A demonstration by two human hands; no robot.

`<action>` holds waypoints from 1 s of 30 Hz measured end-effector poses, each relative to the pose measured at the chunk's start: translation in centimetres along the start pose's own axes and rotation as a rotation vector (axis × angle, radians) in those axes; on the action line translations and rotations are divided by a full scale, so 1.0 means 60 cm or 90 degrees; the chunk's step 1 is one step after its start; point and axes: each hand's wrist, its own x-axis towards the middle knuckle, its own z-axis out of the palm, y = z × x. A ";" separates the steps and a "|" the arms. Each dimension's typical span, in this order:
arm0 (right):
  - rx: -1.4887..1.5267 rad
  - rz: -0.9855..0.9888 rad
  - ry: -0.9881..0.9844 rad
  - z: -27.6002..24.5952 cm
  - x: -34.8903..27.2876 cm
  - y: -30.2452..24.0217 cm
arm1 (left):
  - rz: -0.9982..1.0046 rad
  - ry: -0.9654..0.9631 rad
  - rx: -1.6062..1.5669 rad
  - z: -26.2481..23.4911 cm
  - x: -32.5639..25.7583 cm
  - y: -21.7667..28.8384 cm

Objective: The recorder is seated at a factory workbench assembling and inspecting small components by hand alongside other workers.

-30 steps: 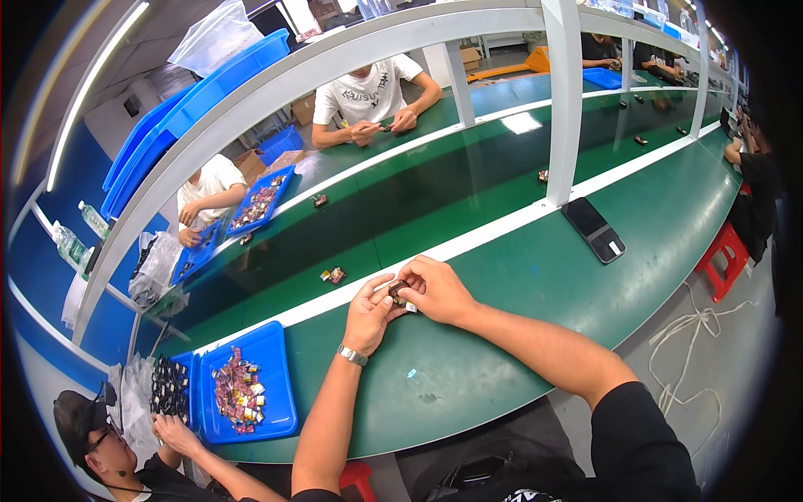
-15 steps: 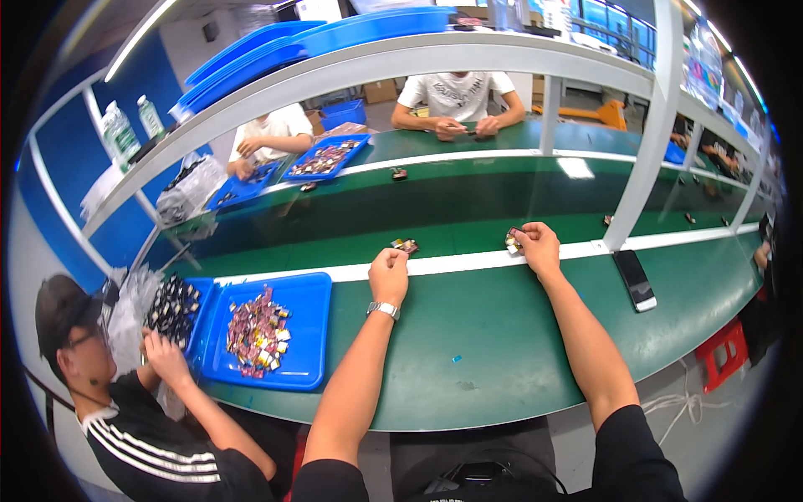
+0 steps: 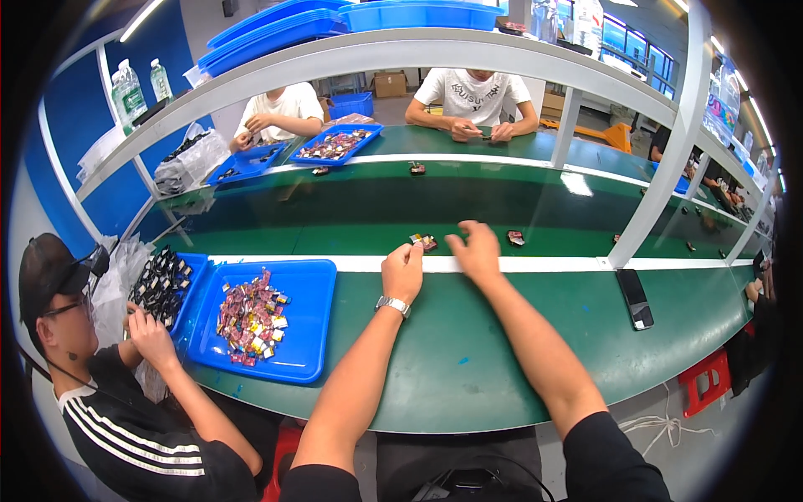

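Observation:
My left hand (image 3: 403, 272), a watch on its wrist, is closed in a pinch at the white belt edge. At its fingertips is a small pinkish electronic piece (image 3: 425, 242) with white and yellow parts. My right hand (image 3: 478, 253) reaches over the green belt with its fingers apart and nothing in them. Just right of it, another small electronic piece (image 3: 515, 238) lies on the belt. To the left, a blue tray (image 3: 318, 326) holds a heap of similar pieces (image 3: 253, 320).
A phone (image 3: 636, 299) lies on the right of the green bench (image 3: 468, 402). A metal post (image 3: 665, 192) and overhead shelf (image 3: 452, 52) frame the belt. At left, a co-worker (image 3: 125, 402) handles something beside a tray of black parts (image 3: 167, 284). Two people sit across.
My right hand has let go of an electronic piece, which now lies on the belt, and has moved left toward my left hand. The view has shifted slightly.

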 end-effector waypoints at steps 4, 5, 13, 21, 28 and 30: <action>-0.108 0.104 -0.142 0.031 -0.004 -0.070 | 0.013 0.000 -0.052 0.006 -0.007 0.025; -0.105 0.109 -0.138 0.033 -0.003 -0.062 | 0.016 -0.005 -0.049 0.009 -0.006 0.023; 0.230 0.013 -0.155 -0.052 -0.016 0.003 | 0.005 -0.003 -0.096 0.009 0.004 -0.011; 0.339 -0.054 -0.260 -0.212 -0.124 -0.001 | -0.014 -0.165 -0.218 0.002 0.000 0.008; 0.303 -0.208 -0.241 -0.234 -0.119 -0.008 | -0.180 -0.617 -0.285 -0.005 -0.021 0.054; 0.277 -0.252 -0.237 -0.234 -0.118 -0.005 | -0.170 -0.699 -0.262 -0.006 -0.028 0.055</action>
